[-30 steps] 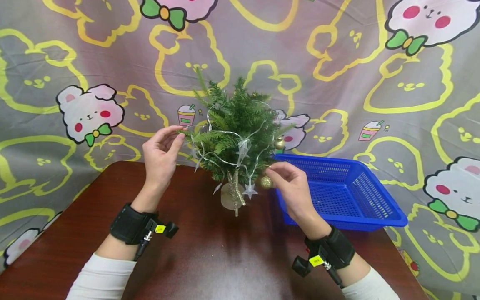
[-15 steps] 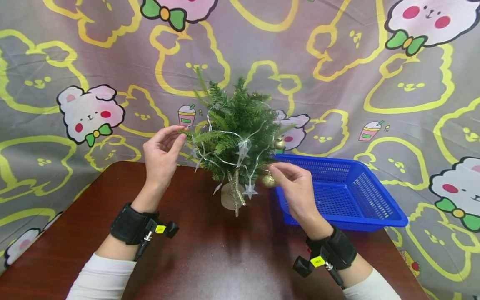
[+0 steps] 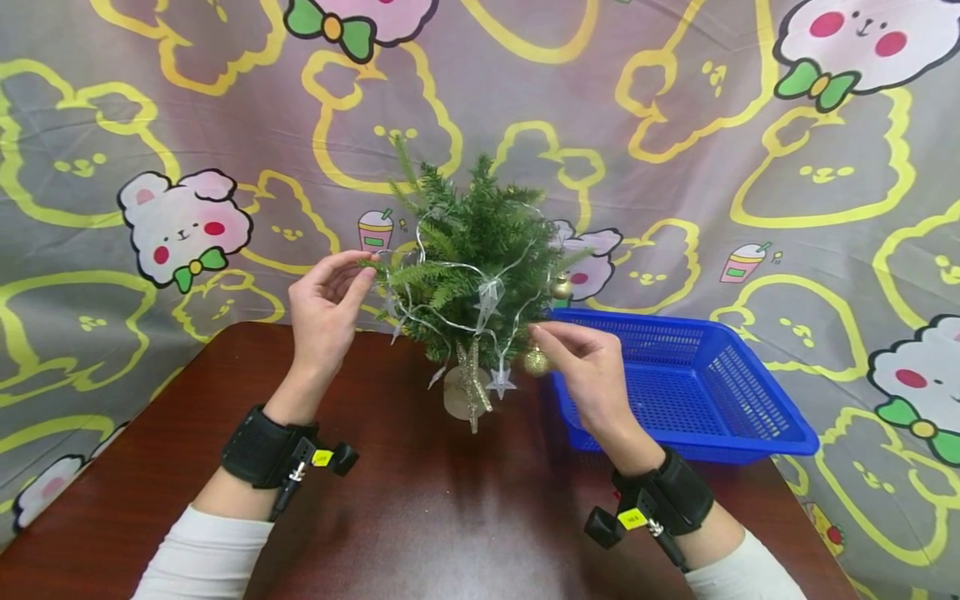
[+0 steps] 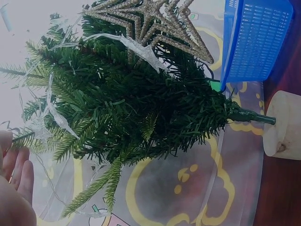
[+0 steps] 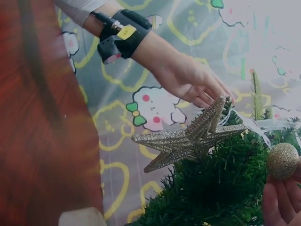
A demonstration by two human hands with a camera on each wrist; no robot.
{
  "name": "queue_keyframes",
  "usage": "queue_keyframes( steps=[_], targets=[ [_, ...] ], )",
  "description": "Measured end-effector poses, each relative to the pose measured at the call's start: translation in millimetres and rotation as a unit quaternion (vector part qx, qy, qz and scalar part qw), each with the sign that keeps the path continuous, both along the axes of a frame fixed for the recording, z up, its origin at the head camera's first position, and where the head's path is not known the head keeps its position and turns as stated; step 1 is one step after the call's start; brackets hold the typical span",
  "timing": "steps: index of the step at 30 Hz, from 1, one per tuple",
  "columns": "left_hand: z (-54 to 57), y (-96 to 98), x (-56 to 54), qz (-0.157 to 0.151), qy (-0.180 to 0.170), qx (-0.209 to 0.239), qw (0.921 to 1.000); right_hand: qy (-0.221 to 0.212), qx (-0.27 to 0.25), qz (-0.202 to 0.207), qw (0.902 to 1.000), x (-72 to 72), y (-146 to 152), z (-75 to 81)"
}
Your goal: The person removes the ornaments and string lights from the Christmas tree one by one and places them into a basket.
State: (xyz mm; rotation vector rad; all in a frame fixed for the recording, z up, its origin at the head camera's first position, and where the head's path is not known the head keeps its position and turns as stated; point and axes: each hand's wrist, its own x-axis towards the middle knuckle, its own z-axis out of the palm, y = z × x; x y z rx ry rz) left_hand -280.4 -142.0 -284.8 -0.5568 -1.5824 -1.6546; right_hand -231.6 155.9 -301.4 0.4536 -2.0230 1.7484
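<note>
A small artificial Christmas tree [image 3: 480, 237] stands on a round wooden base [image 3: 459, 393], wrapped in a clear string of star-shaped lights [image 3: 501, 383]. My left hand [image 3: 322, 312] pinches a branch tip at the tree's left side; in the left wrist view its fingers [image 4: 23, 174] reach in from the edge. At the lower right, my right hand [image 3: 588, 371] holds a gold glitter ball ornament [image 3: 536, 361] by its top, against the branches. The same ball [image 5: 282, 161] appears beside the fingers in the right wrist view. A gold glitter star [image 5: 188, 139] hangs on the tree's front.
Behind my right hand, a blue perforated basket [image 3: 750, 433] sits on the dark wooden table [image 3: 360, 517]. Another gold ball [image 3: 560, 287] hangs on the tree's right side. A patterned curtain [image 3: 525, 75] forms the backdrop just past the table.
My right hand shifts slightly right with the gold ball, then back left toward the branches. The left hand keeps its pinch on the branch, almost still.
</note>
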Motion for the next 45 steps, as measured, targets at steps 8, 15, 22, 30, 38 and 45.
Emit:
queue_keyframes(
  steps=[8, 15, 22, 30, 38, 45],
  targets=[
    [0.4, 0.1, 1.0, -0.002, -0.002, -0.002, 1.0000, 0.066, 0.069, -0.031, 0.9950, 2.9, -3, 6.7],
    [-0.1, -1.2, 0.3, 0.000, 0.001, -0.005, 1.0000, 0.036, 0.046, 0.008, 0.9983, 2.2, -1, 5.3],
    [-0.5, -1.6, -0.2, 0.002, -0.004, -0.008, 1.0000, 0.014, 0.034, 0.038, 0.9986, 5.7, 3, 4.2],
    [-0.6, -2.2, -1.2, 0.005, -0.005, -0.009, 0.9999, 0.020, 0.037, 0.050, 0.9978, 7.7, 8, 4.2],
    [0.9, -2.4, -1.9, 0.003, -0.005, -0.009, 0.9999, 0.021, 0.042, 0.042, 0.9980, 7.8, 17, 4.5],
    [-1.6, -3.5, -2.6, 0.003, -0.004, -0.003, 1.0000, 0.022, 0.055, 0.039, 0.9975, 9.3, 27, 2.5]
  ],
)
